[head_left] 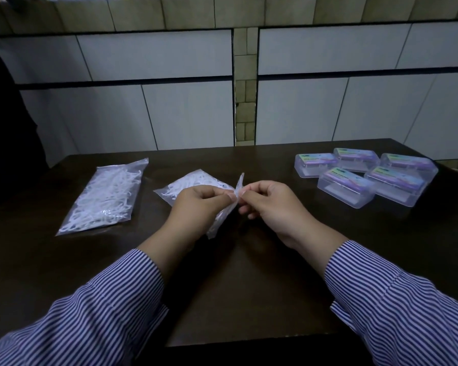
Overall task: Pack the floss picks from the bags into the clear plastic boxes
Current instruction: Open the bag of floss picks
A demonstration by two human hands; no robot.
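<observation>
1. Floss picks fill two clear bags on the dark tabletop (249, 273); the nearer bag (196, 184) is lifted at its right end, between the person's hands near the middle of the tabletop.
2. The left hand (198, 207) has its fingers (226, 197) curled, thumb and forefinger pinching the bag's open edge from the left.
3. The right hand (273, 204) has its fingers curled too, pinching the same edge from the right, so the plastic stands up as a thin flap between the two hands.
4. The second bag (106, 196) lies flat and well to the left, untouched, with white picks visible through the plastic.
5. Five clear plastic boxes (365, 175) sit in a cluster at the far right of the tabletop, lids shut, each with a coloured label on top.
6. Both forearms wear blue-and-white striped sleeves (103, 313).
7. A pale panelled wall (154, 56) rises behind the tabletop.
</observation>
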